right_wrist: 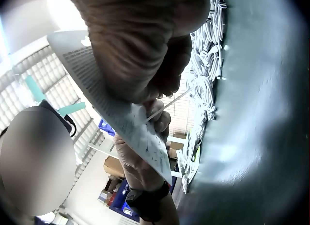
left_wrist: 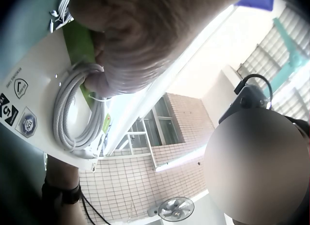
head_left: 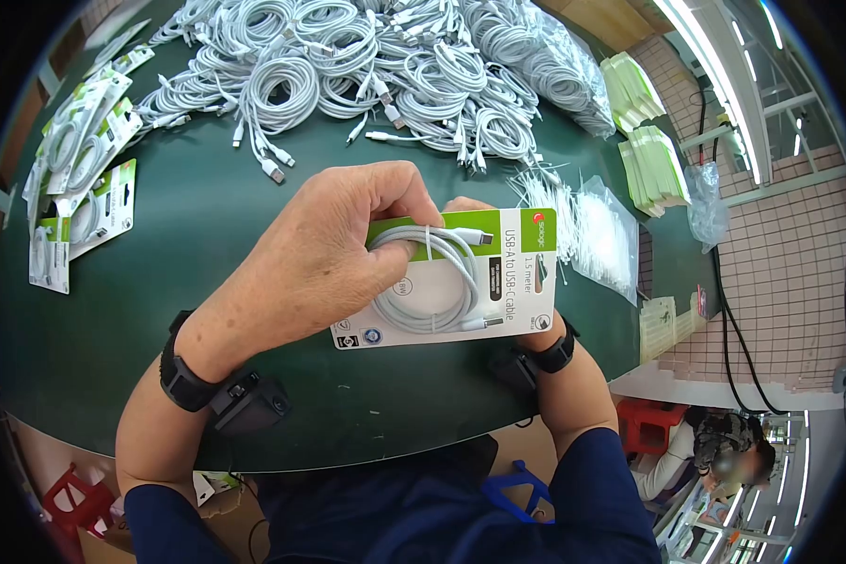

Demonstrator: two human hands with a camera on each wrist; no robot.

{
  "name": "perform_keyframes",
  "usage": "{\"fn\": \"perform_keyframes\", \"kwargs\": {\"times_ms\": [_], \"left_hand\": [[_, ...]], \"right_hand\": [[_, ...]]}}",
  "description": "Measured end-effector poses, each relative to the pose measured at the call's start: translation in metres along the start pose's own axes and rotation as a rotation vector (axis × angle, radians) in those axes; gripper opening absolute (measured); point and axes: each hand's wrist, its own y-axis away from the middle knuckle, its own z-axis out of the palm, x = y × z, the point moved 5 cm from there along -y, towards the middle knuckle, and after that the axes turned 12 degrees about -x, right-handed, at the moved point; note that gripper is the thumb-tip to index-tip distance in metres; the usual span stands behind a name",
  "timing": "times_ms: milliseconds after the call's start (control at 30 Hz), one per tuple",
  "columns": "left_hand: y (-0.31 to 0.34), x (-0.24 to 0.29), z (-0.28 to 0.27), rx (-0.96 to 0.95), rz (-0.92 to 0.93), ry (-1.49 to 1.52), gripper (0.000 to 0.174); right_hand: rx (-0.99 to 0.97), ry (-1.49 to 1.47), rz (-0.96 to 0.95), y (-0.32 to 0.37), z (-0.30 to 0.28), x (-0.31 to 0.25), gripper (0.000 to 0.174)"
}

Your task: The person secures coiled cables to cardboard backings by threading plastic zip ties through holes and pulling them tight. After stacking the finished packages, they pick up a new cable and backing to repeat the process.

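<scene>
A USB-A to USB-C cable card (head_left: 526, 268) is held up over the green table, with a coiled white cable (head_left: 465, 282) across its printed front. My left hand (head_left: 301, 249) grips its upper left, thumb on the cable coil. Thin white ties cross the coil at top and bottom. Mostly hidden behind the card in the head view is my right hand (right_wrist: 140, 45). The right wrist view shows its fingers curled at the card's back, around a thin white cable tie (right_wrist: 169, 106) that sticks out there.
Coiled white cables (head_left: 282, 94) cover the table's far side. Packed cable cards (head_left: 75, 160) lie at left. At right are loose ties (head_left: 547, 202), a bag of ties (head_left: 603, 235) and stacked green-white cards (head_left: 653, 169). Another person (head_left: 724, 451) sits at lower right.
</scene>
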Motion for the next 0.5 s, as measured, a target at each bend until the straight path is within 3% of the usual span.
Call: {"fn": "perform_keyframes", "kwargs": {"times_ms": [67,133,233,333,433,500], "left_hand": [[0.0,0.001,0.001,-0.009,-0.007,0.0,0.02],[0.001,0.003,0.002,-0.018,-0.001,-0.022,0.021],[0.002,0.004,0.007,-0.049,-0.034,-0.035,0.025],[0.001,-0.002,0.009,-0.077,-0.012,-0.083,0.032],[0.001,0.005,0.014,-0.115,0.043,-0.271,0.04],[0.0,0.003,0.017,-0.102,0.164,-0.378,0.042]], "right_hand": [[-0.005,0.261,0.007,-0.009,0.003,-0.014,0.051],[0.011,0.731,-0.02,-0.02,0.013,-0.03,0.029],[-0.049,1.158,-0.244,-0.031,0.024,-0.044,0.017],[-0.035,1.284,-0.232,-0.032,0.021,-0.046,0.019],[0.108,1.204,-0.166,-0.031,0.022,-0.048,0.015],[0.155,1.21,-0.146,-0.03,0.018,-0.048,0.007]]}}
